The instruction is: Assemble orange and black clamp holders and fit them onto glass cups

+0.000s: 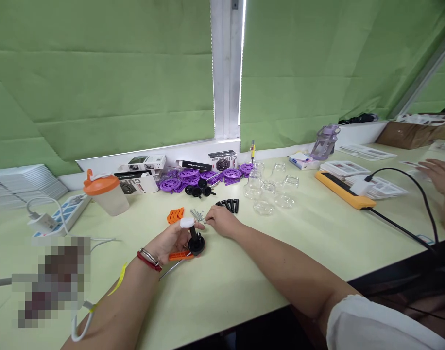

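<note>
My left hand (173, 238) is closed round a small black stemmed part (195, 241) with a round base, held upright just above the table; a white tape wrap covers one fingertip. An orange flat piece (180, 255) lies under that hand. My right hand (220, 219) rests knuckles up on the table, fingertips curled at a small pile of silver screws (197, 214). Orange clips (175, 215) lie left of the screws and short black pegs (230, 204) lie just beyond my right hand.
Purple wheels (193, 177), black knobs (198, 189) and product boxes (142, 163) line the back wall. Clear glass jars (269, 192) stand at centre right. An orange-lidded cup (106, 193), power strip (64, 214), yellow device (341, 189) with black cable, and another person's hand (443, 180) at far right.
</note>
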Demonstrator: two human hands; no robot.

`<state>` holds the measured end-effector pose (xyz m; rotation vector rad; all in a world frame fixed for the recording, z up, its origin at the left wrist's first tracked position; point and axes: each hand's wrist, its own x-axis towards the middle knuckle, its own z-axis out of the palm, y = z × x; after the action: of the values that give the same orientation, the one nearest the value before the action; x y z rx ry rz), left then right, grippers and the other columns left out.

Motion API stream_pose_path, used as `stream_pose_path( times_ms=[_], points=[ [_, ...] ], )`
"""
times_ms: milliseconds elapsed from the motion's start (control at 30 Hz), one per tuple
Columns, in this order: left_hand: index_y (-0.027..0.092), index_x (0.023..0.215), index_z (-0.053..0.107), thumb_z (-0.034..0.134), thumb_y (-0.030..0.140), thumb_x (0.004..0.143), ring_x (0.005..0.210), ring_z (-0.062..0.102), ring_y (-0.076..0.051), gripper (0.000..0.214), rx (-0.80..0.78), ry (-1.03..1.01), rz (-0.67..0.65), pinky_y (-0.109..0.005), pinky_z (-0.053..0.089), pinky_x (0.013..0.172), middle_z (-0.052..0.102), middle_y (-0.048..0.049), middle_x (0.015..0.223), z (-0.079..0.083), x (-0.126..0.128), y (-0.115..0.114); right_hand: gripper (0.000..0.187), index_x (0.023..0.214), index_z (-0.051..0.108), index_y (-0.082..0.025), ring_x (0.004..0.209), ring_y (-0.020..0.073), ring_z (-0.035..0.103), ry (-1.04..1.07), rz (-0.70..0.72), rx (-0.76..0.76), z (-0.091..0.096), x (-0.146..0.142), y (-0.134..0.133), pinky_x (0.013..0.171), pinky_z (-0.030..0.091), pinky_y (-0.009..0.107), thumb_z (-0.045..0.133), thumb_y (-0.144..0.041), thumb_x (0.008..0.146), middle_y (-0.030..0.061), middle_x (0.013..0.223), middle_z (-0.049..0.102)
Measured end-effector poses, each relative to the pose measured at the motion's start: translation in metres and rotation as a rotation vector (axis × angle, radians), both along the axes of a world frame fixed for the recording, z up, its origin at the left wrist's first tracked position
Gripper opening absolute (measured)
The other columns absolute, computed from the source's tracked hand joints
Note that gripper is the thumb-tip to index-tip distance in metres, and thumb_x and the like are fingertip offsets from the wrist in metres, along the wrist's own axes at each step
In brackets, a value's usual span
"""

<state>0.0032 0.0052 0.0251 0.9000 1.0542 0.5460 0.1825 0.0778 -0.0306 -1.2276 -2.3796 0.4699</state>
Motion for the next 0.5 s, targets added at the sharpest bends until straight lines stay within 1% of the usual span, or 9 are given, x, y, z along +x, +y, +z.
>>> stream_pose_path(
  times_ms=[100,233,300,333,400,500],
  points=[
    [0.015,0.119,0.050,0.062,0.061,0.062,0.064,0.064,-0.025,0.074,-0.005,0.005,-0.014,-0.031,0.041,0.054,0.069,-0.0101,0.075,0.001,0.001,0.000,0.014,0.078,0.072,-0.014,0.081,0.0151,0.057,-0.015,-0.030,-0.017,0.003,0.000,-0.002,0.075,0.038,0.025,0.057,-0.014,0.081,0.0081,0.089,0.064],
    [0.016,0.116,0.053,0.062,0.058,0.062,0.062,0.063,-0.024,0.069,0.014,0.019,0.004,-0.030,0.040,0.053,0.068,-0.0087,0.074,0.003,0.002,-0.002,0.011,0.072,0.066,-0.014,0.076,0.0139,0.055,-0.013,-0.034,-0.025,0.006,0.003,-0.005,0.068,0.037,0.024,0.056,-0.011,0.077,0.0068,0.084,0.063],
    [0.016,0.113,0.055,0.062,0.057,0.062,0.061,0.062,-0.023,0.067,0.031,0.025,0.008,-0.029,0.039,0.052,0.068,-0.0083,0.074,0.004,0.002,-0.003,0.011,0.071,0.064,-0.014,0.071,0.0130,0.053,0.049,-0.026,-0.043,0.008,0.004,-0.008,0.064,0.037,0.024,0.056,-0.009,0.075,0.0048,0.077,0.062],
    [0.016,0.112,0.056,0.062,0.056,0.061,0.061,0.061,-0.023,0.065,0.038,0.026,0.007,-0.029,0.039,0.052,0.068,-0.0081,0.074,0.005,0.003,-0.004,0.010,0.072,0.064,-0.014,0.067,0.0121,0.052,0.118,-0.025,-0.074,0.009,0.005,-0.010,0.061,0.036,0.023,0.056,-0.009,0.074,0.0033,0.073,0.061],
    [0.016,0.111,0.057,0.063,0.054,0.061,0.061,0.061,-0.022,0.063,0.046,0.030,0.006,-0.029,0.039,0.053,0.067,-0.0073,0.073,0.006,0.003,-0.005,0.009,0.078,0.064,-0.015,0.060,0.0100,0.050,0.331,-0.019,-0.211,0.013,0.006,-0.014,0.056,0.037,0.022,0.057,-0.011,0.074,0.0004,0.067,0.059],
    [0.018,0.108,0.057,0.063,0.051,0.062,0.064,0.061,-0.022,0.057,0.044,0.030,0.022,-0.030,0.041,0.055,0.065,-0.0053,0.071,0.004,0.004,-0.006,0.013,0.087,0.065,-0.014,0.052,0.0086,0.049,0.672,0.041,-0.539,0.022,0.008,-0.023,0.052,0.039,0.022,0.061,-0.018,0.075,-0.0020,0.060,0.057]
  ],
)
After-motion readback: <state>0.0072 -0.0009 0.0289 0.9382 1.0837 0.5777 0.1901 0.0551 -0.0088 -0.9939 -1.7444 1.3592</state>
